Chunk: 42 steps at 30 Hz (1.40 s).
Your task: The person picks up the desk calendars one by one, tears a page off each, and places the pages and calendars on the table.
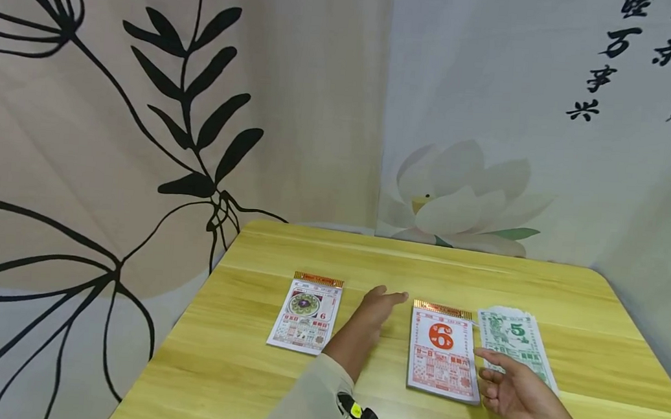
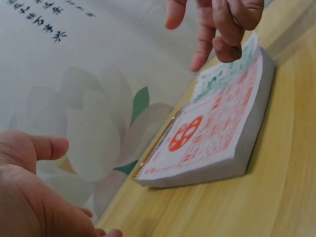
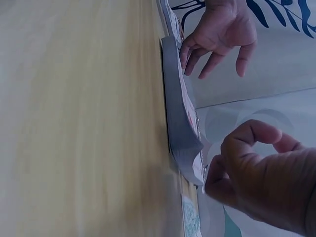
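Note:
A thick tear-off calendar (image 1: pixel 444 357) with a big red 6 and a shiny gold-red top strip lies face up on the table. My left hand (image 1: pixel 378 310) hovers just left of its top strip, fingers spread and holding nothing. Beside its right edge is my right hand (image 1: pixel 518 394), thumb stretched toward the pad and the other fingers loosely bent; nothing shows between them. Green-printed calendar sheets (image 1: pixel 516 339) marked 5 lie to the right, partly covered by that hand. In the right wrist view the thick edge of the calendar (image 3: pixel 180 108) appears slightly wavy.
Another tear-off calendar (image 1: pixel 305 314), with a round picture and a small 6, lies at the left beyond my left forearm. Everything rests on a yellow wood-grain table (image 1: pixel 230 384). Behind it hangs a curtain (image 1: pixel 319 104) with plant and lotus prints.

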### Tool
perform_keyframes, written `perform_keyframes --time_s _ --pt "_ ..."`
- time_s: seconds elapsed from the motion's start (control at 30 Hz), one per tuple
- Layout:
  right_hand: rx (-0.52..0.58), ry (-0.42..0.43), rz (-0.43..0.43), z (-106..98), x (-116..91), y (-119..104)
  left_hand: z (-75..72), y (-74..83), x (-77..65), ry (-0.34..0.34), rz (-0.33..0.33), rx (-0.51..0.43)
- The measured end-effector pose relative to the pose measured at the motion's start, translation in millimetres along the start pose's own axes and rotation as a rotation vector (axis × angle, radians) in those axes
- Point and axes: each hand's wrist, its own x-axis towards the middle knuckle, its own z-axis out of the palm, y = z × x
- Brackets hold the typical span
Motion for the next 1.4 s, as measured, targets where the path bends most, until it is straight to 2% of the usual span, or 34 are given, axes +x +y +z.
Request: perform_keyframes --time_s 0.17,0.33,0.53,0.7,0.9,1.07,1.23,1.4 --pt "-0.005 -0.065 -0.013 6 2 -3 -11.9 4.7 -3.1 0.038 0.057 0.06" --pt "-0.051 -0.144 -0.037 13 6 -8 -14.6 4.2 -4.7 0.09 0.123 0.144" --pt "-0.088 -0.148 -0.079 30 16 -6 -22.0 -4.0 -8.4 0.25 0.201 0.346" --pt "-0.113 -0.132 -0.131 40 26 -3 -44.8 -2.5 -15.7 0.339 0.277 0.463" --pt "-0.11 -0.155 -0.172 46 37 -2 -79.7 1.6 -15.3 0.406 0.257 0.49" --pt "-0.144 -0.156 -0.161 55 46 0 -99.7 -2.3 -15.0 0.426 0.225 0.493" --pt "-0.129 -0.167 -0.141 75 56 -1 -114.7 -7.5 -18.3 0.452 0.209 0.483" --pt "-0.098 -0.196 -0.142 99 67 0 -131.1 -11.9 -18.8 0.51 0.164 0.504"
